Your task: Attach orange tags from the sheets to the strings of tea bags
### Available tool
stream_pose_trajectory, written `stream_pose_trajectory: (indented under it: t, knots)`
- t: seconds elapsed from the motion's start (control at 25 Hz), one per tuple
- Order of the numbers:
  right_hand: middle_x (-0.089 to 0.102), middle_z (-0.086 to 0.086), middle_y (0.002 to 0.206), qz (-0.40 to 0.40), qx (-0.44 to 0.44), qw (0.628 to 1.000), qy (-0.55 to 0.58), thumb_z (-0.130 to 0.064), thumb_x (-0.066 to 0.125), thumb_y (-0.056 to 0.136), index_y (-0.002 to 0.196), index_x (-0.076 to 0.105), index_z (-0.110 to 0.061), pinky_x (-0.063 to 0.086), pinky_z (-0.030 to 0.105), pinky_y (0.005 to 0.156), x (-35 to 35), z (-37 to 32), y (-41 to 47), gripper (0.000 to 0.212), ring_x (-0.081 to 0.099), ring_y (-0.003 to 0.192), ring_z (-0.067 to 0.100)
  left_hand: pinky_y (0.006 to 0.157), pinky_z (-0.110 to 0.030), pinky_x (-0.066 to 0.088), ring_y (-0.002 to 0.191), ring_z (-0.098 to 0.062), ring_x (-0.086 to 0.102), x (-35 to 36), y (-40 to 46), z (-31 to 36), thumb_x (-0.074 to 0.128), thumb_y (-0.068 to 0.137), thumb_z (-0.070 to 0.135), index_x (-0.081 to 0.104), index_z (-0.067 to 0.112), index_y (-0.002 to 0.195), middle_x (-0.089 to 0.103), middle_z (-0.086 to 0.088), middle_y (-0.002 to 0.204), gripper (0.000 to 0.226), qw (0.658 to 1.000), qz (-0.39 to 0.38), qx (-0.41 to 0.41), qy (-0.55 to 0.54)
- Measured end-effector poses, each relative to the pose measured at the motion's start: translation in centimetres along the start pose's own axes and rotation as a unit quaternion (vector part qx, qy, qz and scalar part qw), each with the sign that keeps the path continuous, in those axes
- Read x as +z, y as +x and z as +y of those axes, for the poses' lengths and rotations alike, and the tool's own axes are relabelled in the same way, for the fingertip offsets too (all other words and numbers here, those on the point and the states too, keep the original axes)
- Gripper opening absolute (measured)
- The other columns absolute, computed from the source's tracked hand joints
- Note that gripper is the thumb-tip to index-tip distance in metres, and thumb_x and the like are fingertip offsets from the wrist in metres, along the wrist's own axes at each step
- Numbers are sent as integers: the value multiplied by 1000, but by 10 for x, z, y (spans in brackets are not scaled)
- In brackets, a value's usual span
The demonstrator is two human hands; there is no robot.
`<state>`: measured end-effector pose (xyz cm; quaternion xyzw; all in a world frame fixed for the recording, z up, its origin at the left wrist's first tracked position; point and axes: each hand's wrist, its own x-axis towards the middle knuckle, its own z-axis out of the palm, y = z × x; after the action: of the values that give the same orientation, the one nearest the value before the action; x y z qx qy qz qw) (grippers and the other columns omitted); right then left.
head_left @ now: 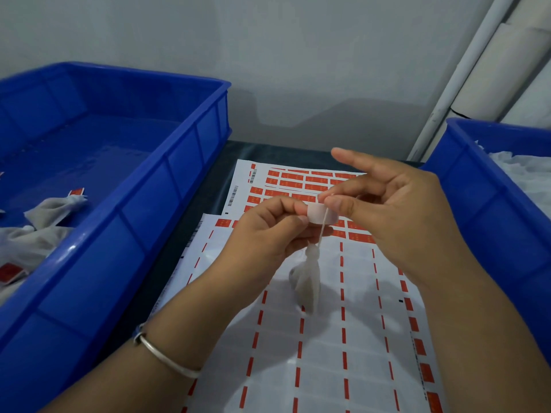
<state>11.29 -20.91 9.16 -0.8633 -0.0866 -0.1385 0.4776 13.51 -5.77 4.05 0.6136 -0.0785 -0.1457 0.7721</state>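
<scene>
A tag point(316, 215), its white back facing me, is held between both hands above the sheets. My left hand point(268, 231) pinches its left end. My right hand point(396, 210) pinches the right end together with the string point(322, 231), index finger stretched out. A white mesh tea bag point(307, 281) hangs from the string below the hands. Sheets of orange tags point(301, 181) lie on the table; the nearest sheet point(322, 353) is mostly peeled, with orange strips left.
A large blue crate point(143, 210) on the left holds tagged tea bags point(56, 207). Another blue crate point(483, 204) on the right holds white mesh bags point(524, 174). A grey wall and a white pipe point(459, 76) stand behind the dark table.
</scene>
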Motion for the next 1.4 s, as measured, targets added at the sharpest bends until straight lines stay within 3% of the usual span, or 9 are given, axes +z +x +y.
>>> stream_pose_trajectory:
  t: [0.12,0.36,0.96,1.24,1.4]
  knots:
    - [65,-37,77,7,-2,1000,4,-47,60,60,97,46,-61,45,0,73,1,2,0,42,62,93,-9,72,-25,56,86,-20,71,-1,0,-1,52,91,9,64,12,94,73,-1,92,13,1000,-7,3,-7]
    - [65,-37,75,7,-8,1000,16,-46,61,60,98,48,-58,41,-4,71,0,3,1,41,60,91,-13,66,-25,57,84,-17,71,-1,1,1,49,93,13,62,15,94,73,4,87,14,1000,1,-14,-19]
    - [63,-37,69,23,0,1000,16,-45,61,60,102,49,-53,40,-5,64,2,5,2,44,59,87,-17,68,-26,56,87,-20,70,1,-3,2,45,95,11,62,13,95,72,1,91,17,999,-44,-10,14]
    - [61,-39,67,26,-1,1000,17,-41,63,65,104,51,-50,40,-5,61,2,7,1,42,60,80,-19,73,-28,57,92,-20,69,1,-6,5,42,96,7,75,27,84,73,1,95,41,997,-76,-18,-9]
    - [64,-36,69,35,2,999,15,-32,69,72,105,54,-49,41,-5,64,1,7,1,40,61,84,-14,75,-32,57,96,-25,68,-2,-7,3,46,86,13,70,17,94,72,-5,100,25,994,-96,-23,-55]
